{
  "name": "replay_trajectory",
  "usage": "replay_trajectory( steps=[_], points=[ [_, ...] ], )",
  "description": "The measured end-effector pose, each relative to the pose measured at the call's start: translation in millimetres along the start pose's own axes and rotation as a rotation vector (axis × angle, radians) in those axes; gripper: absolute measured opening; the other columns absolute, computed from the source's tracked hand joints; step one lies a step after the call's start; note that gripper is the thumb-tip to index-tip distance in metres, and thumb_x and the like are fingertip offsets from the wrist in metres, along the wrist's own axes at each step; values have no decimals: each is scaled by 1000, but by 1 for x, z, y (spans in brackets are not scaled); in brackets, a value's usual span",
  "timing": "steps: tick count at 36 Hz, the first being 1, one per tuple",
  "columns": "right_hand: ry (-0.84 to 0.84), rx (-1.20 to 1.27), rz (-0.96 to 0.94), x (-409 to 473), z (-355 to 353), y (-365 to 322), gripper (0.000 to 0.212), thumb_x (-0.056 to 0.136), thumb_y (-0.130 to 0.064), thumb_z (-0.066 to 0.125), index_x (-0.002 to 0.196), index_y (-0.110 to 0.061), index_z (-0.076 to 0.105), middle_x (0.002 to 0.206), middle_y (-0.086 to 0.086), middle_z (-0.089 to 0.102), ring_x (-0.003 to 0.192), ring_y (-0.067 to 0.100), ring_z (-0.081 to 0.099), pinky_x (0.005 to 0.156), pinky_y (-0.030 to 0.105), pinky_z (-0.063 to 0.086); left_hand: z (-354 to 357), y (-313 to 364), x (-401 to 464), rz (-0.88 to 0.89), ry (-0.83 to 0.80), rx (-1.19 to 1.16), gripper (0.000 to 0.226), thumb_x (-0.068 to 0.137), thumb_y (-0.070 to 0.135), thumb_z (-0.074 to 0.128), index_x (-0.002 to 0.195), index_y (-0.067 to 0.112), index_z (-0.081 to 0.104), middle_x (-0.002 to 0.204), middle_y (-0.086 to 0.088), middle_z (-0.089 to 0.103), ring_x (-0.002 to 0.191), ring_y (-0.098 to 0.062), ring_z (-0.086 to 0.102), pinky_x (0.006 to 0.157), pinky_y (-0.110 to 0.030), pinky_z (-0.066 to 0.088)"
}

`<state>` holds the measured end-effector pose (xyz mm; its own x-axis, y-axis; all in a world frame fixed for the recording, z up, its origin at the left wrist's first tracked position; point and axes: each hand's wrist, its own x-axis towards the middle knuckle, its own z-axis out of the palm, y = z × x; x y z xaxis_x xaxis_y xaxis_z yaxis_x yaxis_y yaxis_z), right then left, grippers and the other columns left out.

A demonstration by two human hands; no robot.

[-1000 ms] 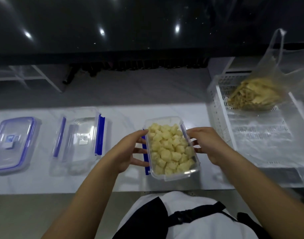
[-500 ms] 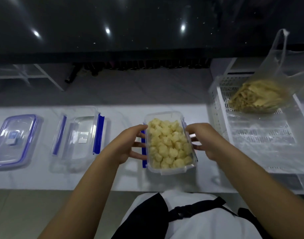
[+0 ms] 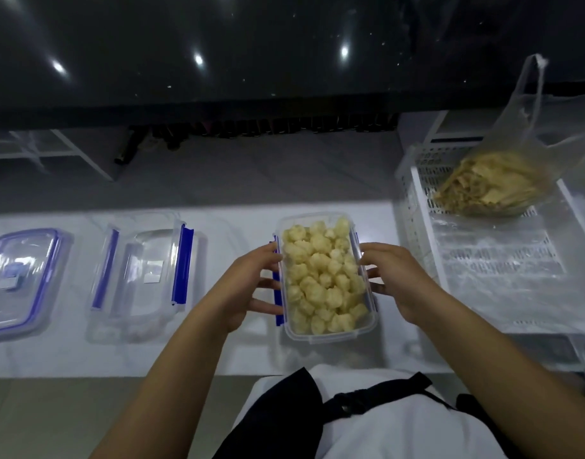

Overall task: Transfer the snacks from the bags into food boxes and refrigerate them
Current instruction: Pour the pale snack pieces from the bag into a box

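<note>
Both hands, left hand (image 3: 248,286) and right hand (image 3: 395,279), are gripping the filled food box (image 3: 327,279) by its long sides (keep it level) left of the white basket (image 3: 413,207).

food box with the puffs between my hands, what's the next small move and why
Probably reach the left hand to the blue-rimmed lid at the far left and bring it over. The food box looks full of puffed snacks, has no lid on, and both hands, the right hand too, only steady its sides.
</note>
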<state>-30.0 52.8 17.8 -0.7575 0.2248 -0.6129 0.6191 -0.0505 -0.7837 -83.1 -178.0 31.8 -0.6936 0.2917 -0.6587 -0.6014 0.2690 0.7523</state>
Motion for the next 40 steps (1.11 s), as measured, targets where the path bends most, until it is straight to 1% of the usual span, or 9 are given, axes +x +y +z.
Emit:
replay_trajectory(
  steps=[4,11,15,20,25,27,31,35,40],
  points=[
    [20,23,-5,5,5,4,27,87,-6,53,87,-19,77,71,-8,74,59,5,67,56,23,50,7,-5,6,-5,16,10,32,96,28,51,120,40,69,121,-7,63,107,-29,66,70,-44,63],
    [13,115,-44,7,-1,14,31,91,-9,53,105,-25,77,80,-6,76,63,6,69,52,18,51,8,-10,13,-17,29,-14,36,94,26,53,124,40,67,120,-3,67,106,-26,68,70,-42,63],
    [26,3,-118,9,0,22,39,94,-12,54,119,-38,67,94,-8,68,87,10,69,67,25,51,9,-15,15,-9,69,-24,40,94,23,54,130,39,64,113,2,72,101,-20,70,63,-36,61],
    [46,-424,-258,18,3,23,60,93,-28,55,149,-43,40,131,-7,46,99,3,58,72,18,41,9,-17,17,-11,90,-18,41,95,21,55,131,39,62,107,4,74,97,-18,71,60,-34,60],
    [84,-813,-318,32,12,14,72,92,-35,54,157,-33,24,157,-2,28,138,26,29,99,37,35,7,-19,18,-12,84,4,44,94,21,56,134,39,60,106,4,75,97,-17,72,61,-33,60],
    [110,-932,-318,34,15,11,72,92,-39,52,158,-29,24,161,1,24,141,30,24,107,45,32,7,-20,18,-9,80,18,43,94,22,56,133,41,61,103,6,76,95,-15,72,62,-33,60],
    [119,-1039,-309,37,17,11,72,93,-44,47,158,-26,20,163,5,21,143,33,21,108,48,30,7,-22,20,-1,76,23,40,94,25,57,128,43,62,100,9,77,91,-12,74,63,-33,61],
    [111,-1120,-314,39,14,7,68,96,-47,43,157,-25,22,164,8,19,145,34,20,111,51,28,9,-23,18,28,78,25,29,96,24,57,112,48,63,92,13,76,82,-6,74,62,-31,60],
    [138,-1082,-372,34,9,7,65,99,-50,39,157,-26,23,166,6,18,149,32,16,115,51,24,13,-24,8,110,122,94,34,98,29,58,128,44,59,112,10,69,97,-6,69,72,-24,58]
  ],
)
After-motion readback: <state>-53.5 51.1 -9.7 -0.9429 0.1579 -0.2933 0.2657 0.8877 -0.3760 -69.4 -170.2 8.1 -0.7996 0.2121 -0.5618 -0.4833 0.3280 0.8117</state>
